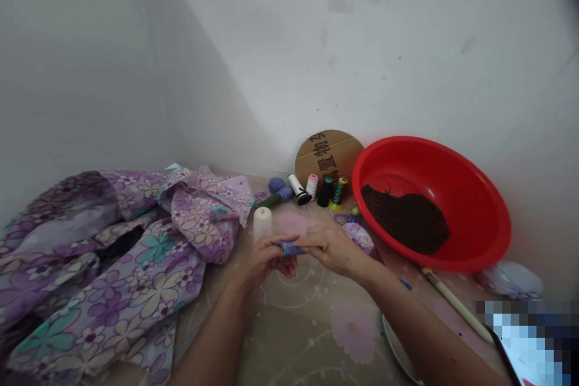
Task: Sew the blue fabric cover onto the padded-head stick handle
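My left hand and my right hand meet above the middle of the table. Between their fingers is a small blue roll, possibly a spool; its ends are partly hidden. The left thumb and fingers grip its left end, and the right fingertips pinch its right end. Just behind my left hand stands a white cylinder, a thread cone or a candle. To the right of my right hand lies a small floral cloth bundle.
Purple floral fabric is heaped at left. Several thread spools and blue balls stand before a cardboard disc. At right are a red basin holding dark brown material, a long-handled back scratcher and a pixelated screen.
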`<state>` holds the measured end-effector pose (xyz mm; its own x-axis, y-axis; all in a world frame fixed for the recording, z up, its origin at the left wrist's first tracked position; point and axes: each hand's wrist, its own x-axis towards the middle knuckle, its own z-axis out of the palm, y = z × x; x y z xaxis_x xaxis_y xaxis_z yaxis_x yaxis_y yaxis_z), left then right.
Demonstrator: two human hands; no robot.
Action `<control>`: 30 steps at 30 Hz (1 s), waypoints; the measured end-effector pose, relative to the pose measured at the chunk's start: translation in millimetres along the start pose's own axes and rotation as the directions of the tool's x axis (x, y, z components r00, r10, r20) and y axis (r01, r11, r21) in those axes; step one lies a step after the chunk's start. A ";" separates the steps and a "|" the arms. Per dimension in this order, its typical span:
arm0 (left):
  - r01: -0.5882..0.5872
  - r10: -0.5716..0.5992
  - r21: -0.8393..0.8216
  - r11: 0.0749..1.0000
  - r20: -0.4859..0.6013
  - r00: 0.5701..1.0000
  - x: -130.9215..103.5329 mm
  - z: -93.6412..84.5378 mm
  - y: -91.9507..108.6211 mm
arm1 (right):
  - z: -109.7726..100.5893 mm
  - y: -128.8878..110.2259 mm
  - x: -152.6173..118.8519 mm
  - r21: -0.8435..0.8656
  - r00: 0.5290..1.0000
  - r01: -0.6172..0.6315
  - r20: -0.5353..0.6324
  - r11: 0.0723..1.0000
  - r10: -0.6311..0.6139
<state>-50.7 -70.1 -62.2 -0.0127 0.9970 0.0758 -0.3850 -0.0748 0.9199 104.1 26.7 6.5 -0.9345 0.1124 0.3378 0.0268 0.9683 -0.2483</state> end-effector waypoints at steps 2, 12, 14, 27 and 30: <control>0.005 -0.005 0.008 1.000 -0.001 1.000 -0.2 0.1 -0.1 | -1.4 0.5 0.9 -0.006 1.000 0.017 0.009 1.000 -0.017; 0.013 -0.013 0.010 1.000 0.026 1.000 -0.1 0.5 3.1 | -9.4 0.4 8.1 -0.191 0.998 0.046 0.043 0.981 -0.038; 0.012 -0.013 0.004 1.000 0.033 0.999 0.2 -0.2 2.2 | -8.9 4.4 9.6 -0.200 0.998 0.063 0.032 0.978 -0.058; 0.040 -0.042 0.028 0.999 0.074 0.996 -0.5 1.8 5.2 | -10.3 20.5 18.0 -0.042 0.992 0.124 0.038 0.991 -0.122; 0.046 -0.049 0.036 0.998 0.077 0.996 0.6 0.1 2.7 | -11.6 20.3 19.9 -0.038 0.990 0.125 0.073 0.991 -0.122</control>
<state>-51.6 -69.8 -59.6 0.0772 0.9952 0.0603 -0.3514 -0.0294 0.9358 90.2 51.2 18.7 -0.9542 -0.0234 0.2984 -0.0769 0.9826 -0.1689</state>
